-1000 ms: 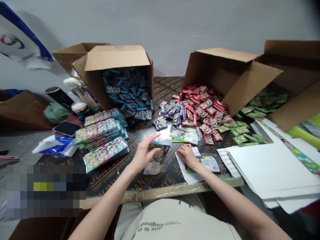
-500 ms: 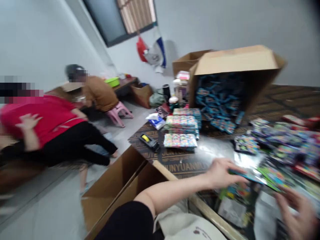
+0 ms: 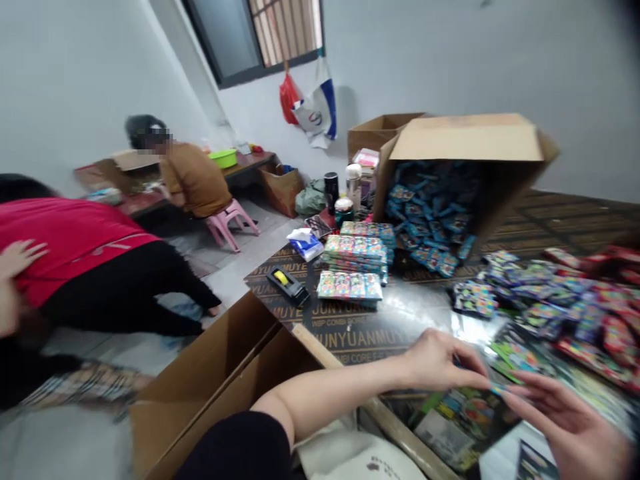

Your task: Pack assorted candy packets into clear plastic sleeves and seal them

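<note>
My left hand (image 3: 440, 363) is closed in a pinch on the top edge of a flat colourful packet (image 3: 463, 417) held over the near edge of the dark table (image 3: 360, 330). My right hand (image 3: 570, 420) meets it from the right, fingers half stretched and touching the packet's right side; motion blurs it. Neat stacks of wrapped packets (image 3: 356, 257) lie further left on the table. A tipped cardboard box (image 3: 465, 173) spills blue packets. Purple and red packets (image 3: 560, 300) lie scattered at the right.
A black tape dispenser (image 3: 287, 283) sits near the table's left corner. An open cardboard box (image 3: 220, 373) stands below the table edge. Bottles and cups (image 3: 343, 190) stand behind the stacks. A person in red (image 3: 85, 260) bends at the left; another person sits on a pink stool (image 3: 233, 223).
The view swung from straight over the table to the left, bringing the room and two other people into sight. Both hands now meet on the packet near the table edge.
</note>
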Demonstrator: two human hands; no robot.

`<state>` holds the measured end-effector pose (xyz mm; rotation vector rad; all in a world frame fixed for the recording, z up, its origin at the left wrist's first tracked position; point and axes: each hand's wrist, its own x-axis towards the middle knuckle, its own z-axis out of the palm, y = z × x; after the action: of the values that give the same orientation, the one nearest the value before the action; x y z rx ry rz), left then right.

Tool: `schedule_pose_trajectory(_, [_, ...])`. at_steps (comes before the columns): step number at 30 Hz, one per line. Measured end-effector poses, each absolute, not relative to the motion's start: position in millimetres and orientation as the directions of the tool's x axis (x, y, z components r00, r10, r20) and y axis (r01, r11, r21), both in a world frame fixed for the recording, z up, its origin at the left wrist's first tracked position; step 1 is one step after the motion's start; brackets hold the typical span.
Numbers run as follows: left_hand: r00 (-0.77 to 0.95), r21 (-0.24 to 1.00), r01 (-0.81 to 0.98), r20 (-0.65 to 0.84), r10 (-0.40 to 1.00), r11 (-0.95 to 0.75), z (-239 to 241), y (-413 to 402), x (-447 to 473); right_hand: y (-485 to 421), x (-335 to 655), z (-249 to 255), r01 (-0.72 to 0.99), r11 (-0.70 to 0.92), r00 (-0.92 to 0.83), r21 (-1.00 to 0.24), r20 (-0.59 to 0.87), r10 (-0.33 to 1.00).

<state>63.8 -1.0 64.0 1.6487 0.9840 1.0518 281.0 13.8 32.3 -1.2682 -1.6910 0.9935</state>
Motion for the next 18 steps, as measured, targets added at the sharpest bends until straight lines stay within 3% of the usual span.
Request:
schedule_pose_trajectory(2, [0.363,0.906,0.215,0.273,0.891,-0.365,69.9,-1.9,63.2,9.4,276.4,51.2,0.317,0.040,-0.170,-0.948,-0.015,0.985])
schedule_pose_trajectory(4, [0.403,0.823,0.295,0.353,0.844,-0.485,72.9,-3.8,61.8,3.3,271.3,68.4,0.328,0.023,-0.199,-0.944,-0.046,0.979])
schedule_pose_trajectory(7, [0.446,0.710,0.370,0.430,0.785,-0.599,72.8,-7.7,59.0,-10.3,264.8,80.4,0.475,0.322,-0.227,-0.819,0.240,0.944])
schedule_pose_trajectory(10, [0.467,0.632,0.398,0.484,0.740,-0.665,71.4,-14.4,58.1,-25.6,262.8,73.2,0.572,0.665,-0.330,-0.480,0.608,0.722])
schedule_pose_trajectory(12, [0.477,0.558,0.441,0.518,0.711,-0.703,70.5,-20.9,58.3,-32.8,263.7,65.5,0.570,0.750,-0.394,-0.336,0.689,0.609])
schedule_pose_trajectory(14, [0.477,0.501,0.482,0.538,0.695,-0.719,69.8,-27.5,58.0,-35.5,264.9,64.3,0.569,0.733,-0.396,-0.374,0.656,0.642])
schedule_pose_trajectory(18, [0.434,0.605,0.417,0.523,0.733,-0.678,69.2,-31.6,55.8,-24.3,265.9,92.7,0.534,0.414,-0.218,-0.737,0.353,0.910])
